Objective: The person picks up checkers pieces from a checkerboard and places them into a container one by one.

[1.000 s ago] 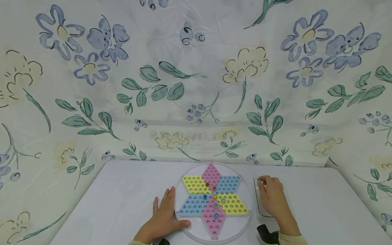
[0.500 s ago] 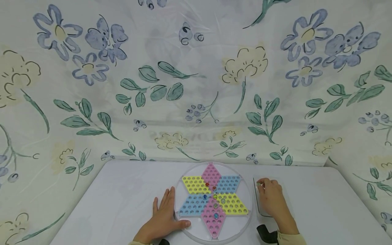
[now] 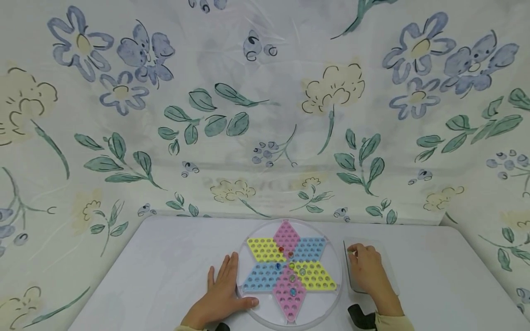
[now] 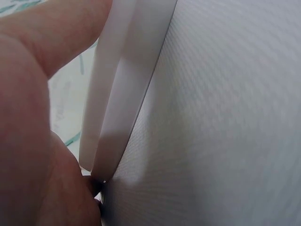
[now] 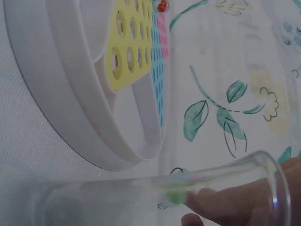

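Note:
A round white Chinese checkers board [image 3: 337, 301] with a pink, yellow and blue star carries several glass marbles near its middle, among them a red marble [image 3: 281, 249] and a blue marble [image 3: 278, 266]. My left hand [image 3: 221, 292] rests against the board's left side, fingers extended along the rim and thumb over the front-left edge. To the right of the board, my right hand [image 3: 366, 266] is over a clear plastic box [image 3: 354, 282], fingers bent. The right wrist view shows a blurred green marble [image 5: 176, 195] at its fingertips, seen through the box wall.
The white table [image 3: 165, 257] carries the board and box. Behind it hangs a floral cloth [image 3: 273, 138], which also covers both sides. A black strap piece [image 3: 361, 317] sits by the right wrist.
My right hand has lowered slightly toward the near side over the clear box, and the green at its fingertips shows less in the head view. The left hand and the board stay put.

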`<state>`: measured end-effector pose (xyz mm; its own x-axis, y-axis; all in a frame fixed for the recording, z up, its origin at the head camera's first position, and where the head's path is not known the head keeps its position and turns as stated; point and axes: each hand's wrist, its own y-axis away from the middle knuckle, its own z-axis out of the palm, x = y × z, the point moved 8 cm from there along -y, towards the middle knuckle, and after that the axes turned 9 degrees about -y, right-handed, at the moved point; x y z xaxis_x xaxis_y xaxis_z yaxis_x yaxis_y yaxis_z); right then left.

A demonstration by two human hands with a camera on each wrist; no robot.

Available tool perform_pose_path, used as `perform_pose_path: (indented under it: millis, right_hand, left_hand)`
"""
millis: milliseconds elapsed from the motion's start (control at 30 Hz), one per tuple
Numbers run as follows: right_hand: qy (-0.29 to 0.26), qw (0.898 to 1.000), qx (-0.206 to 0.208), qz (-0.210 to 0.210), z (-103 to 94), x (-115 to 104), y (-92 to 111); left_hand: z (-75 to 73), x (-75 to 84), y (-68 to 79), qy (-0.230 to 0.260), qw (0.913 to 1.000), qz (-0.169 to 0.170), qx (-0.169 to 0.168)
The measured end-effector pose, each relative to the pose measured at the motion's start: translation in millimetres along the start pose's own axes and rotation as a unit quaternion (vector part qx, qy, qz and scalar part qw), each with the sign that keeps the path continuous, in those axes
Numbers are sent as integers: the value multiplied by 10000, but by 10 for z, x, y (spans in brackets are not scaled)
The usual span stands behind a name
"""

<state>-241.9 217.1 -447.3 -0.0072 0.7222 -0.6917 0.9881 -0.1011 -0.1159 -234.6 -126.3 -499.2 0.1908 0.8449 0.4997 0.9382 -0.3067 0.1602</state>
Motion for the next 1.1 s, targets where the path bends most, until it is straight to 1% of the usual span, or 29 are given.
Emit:
perform_pose_path:
  millis: [267,533,833,1033,1100]
  right_hand:
    - [-2,9999,32,139,-26,-22,-6]
    - [-165,9997,131,79,-22,-140,-10]
    - [-312,9995,53,12,83,-294,58]
    - [-279,9995,127,88,142,-362,99]
    - [-313,9994,146,42,146,-395,109]
  left_hand:
    - [17,-17,-14,-19,10000,-40,2]
    - [11,-18,-21,-15,10000,-20,58]
    - [-6,7,13,-1,10000,73,54]
    - [-6,12,20,-21,9999,58,98]
    - [-8,13,20,-18,9999,50,110]
